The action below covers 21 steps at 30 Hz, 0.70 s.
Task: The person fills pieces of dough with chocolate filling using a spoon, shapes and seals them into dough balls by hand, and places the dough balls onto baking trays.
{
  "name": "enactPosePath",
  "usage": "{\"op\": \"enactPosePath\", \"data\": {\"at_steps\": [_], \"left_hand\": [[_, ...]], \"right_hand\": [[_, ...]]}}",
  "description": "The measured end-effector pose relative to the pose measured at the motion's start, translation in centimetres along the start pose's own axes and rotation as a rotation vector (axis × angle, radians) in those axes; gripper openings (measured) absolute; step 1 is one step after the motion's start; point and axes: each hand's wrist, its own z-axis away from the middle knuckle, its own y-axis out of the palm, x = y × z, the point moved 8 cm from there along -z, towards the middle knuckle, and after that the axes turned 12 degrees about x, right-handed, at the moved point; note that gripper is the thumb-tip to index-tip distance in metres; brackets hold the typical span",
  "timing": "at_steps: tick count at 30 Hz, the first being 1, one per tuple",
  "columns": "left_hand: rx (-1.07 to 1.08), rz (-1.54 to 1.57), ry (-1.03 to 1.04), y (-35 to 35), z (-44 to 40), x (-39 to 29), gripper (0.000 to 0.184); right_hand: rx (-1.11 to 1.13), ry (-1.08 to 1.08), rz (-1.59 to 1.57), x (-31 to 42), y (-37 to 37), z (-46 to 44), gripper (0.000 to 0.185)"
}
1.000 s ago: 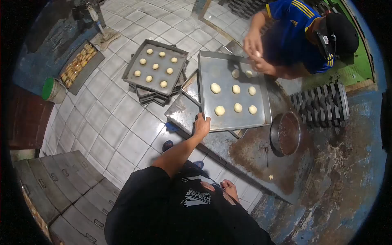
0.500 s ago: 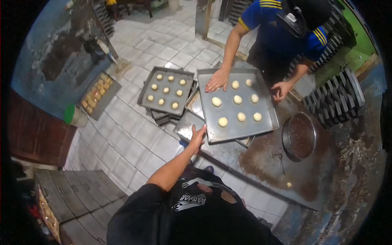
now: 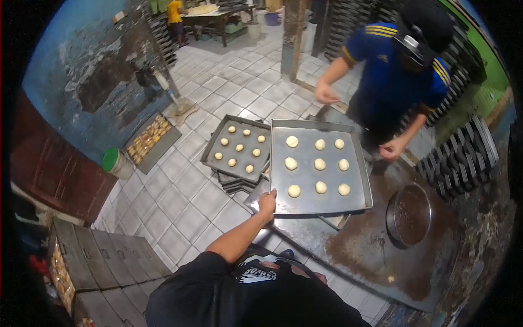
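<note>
My left hand (image 3: 267, 203) is closed on the left edge of a metal baking tray (image 3: 348, 203), near its front corner. Pale dough balls (image 3: 320, 164) lie in rows on that tray, which rests over other trays on a worktable. My right hand is out of view. Across the tray stands a co-worker in a blue shirt (image 3: 384, 71); one of their hands (image 3: 327, 94) is raised above the back edge, the other (image 3: 393, 149) is beside the right edge. Left of it, a second tray (image 3: 208, 159) of dough balls tops a stack.
A round pan (image 3: 429, 215) with brown residue sits on the worktable (image 3: 348, 261), near a thin metal tool (image 3: 382, 253). Stacked black pans (image 3: 463, 155) stand at right. On the tiled floor are a bread tray (image 3: 177, 135) and a green-lidded bucket (image 3: 110, 159). Another person (image 3: 175, 16) is at the back.
The co-worker's hand has lifted off the tray and moved back, leaving a dough ball visible in the far left corner. My left hand has closed on the tray's edge. The view has shifted upward.
</note>
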Motion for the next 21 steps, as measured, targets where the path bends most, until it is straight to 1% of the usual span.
{"op": "enactPosePath", "data": {"at_steps": [2,3,4,5,6,7,8,9,10,12,13,14,16,17,18,19,21], "left_hand": [[0.006,0.027,-0.003,-5.0,0.1,-1.7,0.044],[0.029,0.170,0.005,-7.2,-0.5,-2.1,0.043],[0.014,0.185,0.028,-10.4,-2.7,-1.7,0.043],[-0.017,0.195,0.036,-13.2,-2.3,-3.8,0.043],[-0.017,0.142,0.048,-16.5,-4.0,-4.3,0.045],[-0.016,0.152,0.048,-19.6,-5.3,-5.3,0.049],[-0.007,0.181,0.123,-22.8,-7.9,-5.3,0.050],[-0.078,0.034,0.083,-26.1,-9.0,-6.9,0.048],[-0.144,-0.110,0.042,-29.1,-10.2,-9.0,0.046],[-0.128,-0.108,-0.002,-34.4,-14.8,-9.4,0.044],[-0.119,-0.105,-0.033,-36.8,-17.1,-9.0,0.044],[-0.103,-0.126,-0.065,-38.9,-19.6,-8.5,0.043],[-0.071,-0.154,-0.119,-40.1,-23.7,-7.9,0.044],[-0.124,-0.135,-0.076,-40.4,-25.0,-8.0,0.041],[-0.177,-0.113,-0.028,-40.8,-26.4,-8.1,0.037],[-0.162,-0.111,-0.043,-40.8,-28.8,-6.5,0.037],[-0.209,0.014,-0.088,-41.3,-33.4,-1.3,0.033]], "right_hand": [[-0.007,0.019,-0.012,0.6,0.1,-0.9,0.025],[-0.009,0.031,-0.016,1.4,0.5,-1.0,0.025],[-0.022,0.041,-0.025,2.3,1.1,-1.2,0.025],[-0.035,0.063,-0.027,3.2,1.9,-1.3,0.025],[-0.057,0.085,-0.028,4.7,2.9,-1.1,0.023],[-0.080,0.107,-0.030,6.1,3.9,-1.0,0.021],[-0.122,0.134,-0.029,7.5,5.1,-1.0,0.018],[-0.129,0.154,-0.031,8.0,6.3,-1.9,0.018],[0.023,0.065,0.175,7.3,7.5,-4.0,0.017],[0.230,-0.163,0.714,11.5,11.4,-3.4,0.021],[0.234,-0.129,0.714,12.8,12.8,-3.7,0.021],[0.264,-0.051,0.640,13.9,14.3,-4.3,0.023],[0.196,0.044,0.330,11.6,15.4,-4.8,0.025],[0.148,0.081,0.175,10.4,15.9,-5.0,0.025],[0.153,0.059,0.225,10.1,16.5,-4.7,0.026],[0.152,0.054,0.252,10.8,16.8,-4.8,0.026],[0.164,0.033,0.316,12.9,18.0,-4.0,0.027]]}}
